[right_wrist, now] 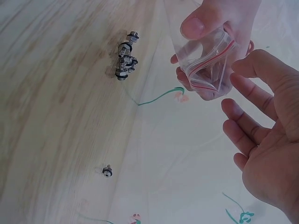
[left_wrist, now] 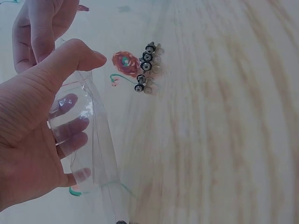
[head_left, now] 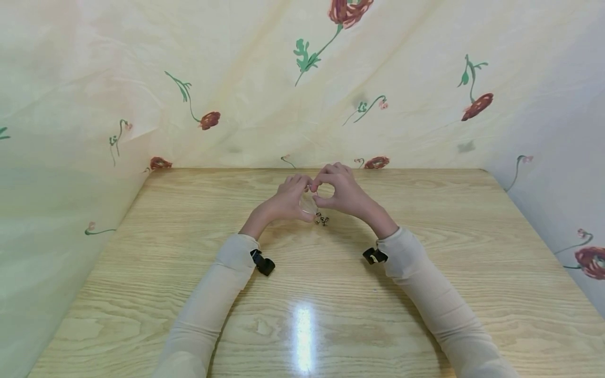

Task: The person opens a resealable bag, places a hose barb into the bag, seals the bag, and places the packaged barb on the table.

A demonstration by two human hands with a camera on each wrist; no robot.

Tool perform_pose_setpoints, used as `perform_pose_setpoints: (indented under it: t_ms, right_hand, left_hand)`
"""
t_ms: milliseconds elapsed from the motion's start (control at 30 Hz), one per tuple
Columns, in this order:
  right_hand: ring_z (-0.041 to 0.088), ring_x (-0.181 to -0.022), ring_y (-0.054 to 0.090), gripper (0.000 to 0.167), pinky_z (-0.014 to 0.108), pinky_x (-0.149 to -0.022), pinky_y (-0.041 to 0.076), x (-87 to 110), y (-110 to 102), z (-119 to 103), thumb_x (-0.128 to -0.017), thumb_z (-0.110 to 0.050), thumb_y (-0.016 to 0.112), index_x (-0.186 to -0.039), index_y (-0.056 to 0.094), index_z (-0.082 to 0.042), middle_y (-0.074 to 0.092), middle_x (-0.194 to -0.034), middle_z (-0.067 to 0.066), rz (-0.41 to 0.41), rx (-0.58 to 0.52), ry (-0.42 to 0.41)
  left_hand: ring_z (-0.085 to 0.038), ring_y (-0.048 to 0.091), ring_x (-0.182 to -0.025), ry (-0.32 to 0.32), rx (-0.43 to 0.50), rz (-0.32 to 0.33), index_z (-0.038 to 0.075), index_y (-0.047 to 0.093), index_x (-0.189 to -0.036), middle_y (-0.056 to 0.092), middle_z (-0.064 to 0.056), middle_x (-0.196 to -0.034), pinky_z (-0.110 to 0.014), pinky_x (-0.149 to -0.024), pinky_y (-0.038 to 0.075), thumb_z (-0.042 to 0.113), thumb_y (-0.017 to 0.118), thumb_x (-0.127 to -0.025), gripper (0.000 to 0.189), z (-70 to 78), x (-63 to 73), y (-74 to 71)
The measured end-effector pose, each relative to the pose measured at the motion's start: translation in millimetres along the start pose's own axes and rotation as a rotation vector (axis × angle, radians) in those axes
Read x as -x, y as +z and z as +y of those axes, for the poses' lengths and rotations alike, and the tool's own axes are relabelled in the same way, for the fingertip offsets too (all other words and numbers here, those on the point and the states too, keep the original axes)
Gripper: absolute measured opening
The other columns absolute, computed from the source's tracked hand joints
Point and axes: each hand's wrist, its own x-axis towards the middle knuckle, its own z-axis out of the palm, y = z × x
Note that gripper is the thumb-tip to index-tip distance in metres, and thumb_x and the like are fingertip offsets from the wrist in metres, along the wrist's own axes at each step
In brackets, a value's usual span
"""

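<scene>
A clear zip bag (right_wrist: pixel 210 70) with a red seal line is in my left hand (head_left: pixel 287 202), gripped between the thumb and the fingers, which show through the plastic in the left wrist view. The bag's mouth stands a little apart and faces my right hand (right_wrist: pixel 275 121). My right thumb and index finger curve beside that mouth with a gap between their tips, while the other fingers are spread. Several small metal fittings with black rings (right_wrist: pixel 125 60) lie clustered on the table below the hands. One more fitting (right_wrist: pixel 107 171) lies apart from the cluster.
The wood-grain table (head_left: pixel 302 273) reaches back to a pale floral cloth (head_left: pixel 264 105) that hangs behind and at both sides. Dark wrist straps (head_left: pixel 263 263) sit at the cuffs of both light sleeves (head_left: pixel 203 310).
</scene>
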Motion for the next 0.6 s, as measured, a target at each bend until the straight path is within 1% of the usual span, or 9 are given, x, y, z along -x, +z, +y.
perform_pose_setpoints:
  t_ms: [400, 600]
  right_hand:
    - [0.028, -0.103, 0.048, 0.012, 0.057, -0.105, 0.026, 1.9, -1.0, 0.7, -0.084, -0.01, 0.077, -0.096, 0.076, -0.009, 0.066, -0.105, 0.008, 0.006, -0.016, 0.002]
    - [0.029, -0.102, 0.05, 0.011, 0.058, -0.104, 0.027, 1.1, -2.5, 3.3, -0.084, -0.009, 0.076, -0.096, 0.076, -0.009, 0.067, -0.104, 0.008, 0.018, -0.021, -0.017]
  left_hand:
    - [-0.03, 0.037, -0.119, -0.008, -0.005, -0.006, 0.007, 0.042, -0.137, 0.045, -0.012, -0.129, -0.051, -0.1, 0.034, 0.031, 0.081, -0.079, 0.074, 1.3, 0.4, -0.7]
    - [-0.03, 0.038, -0.118, -0.011, -0.006, -0.005, 0.008, 0.042, -0.137, 0.045, -0.012, -0.129, -0.05, -0.1, 0.034, 0.031, 0.081, -0.078, 0.074, 2.3, 1.2, -1.0]
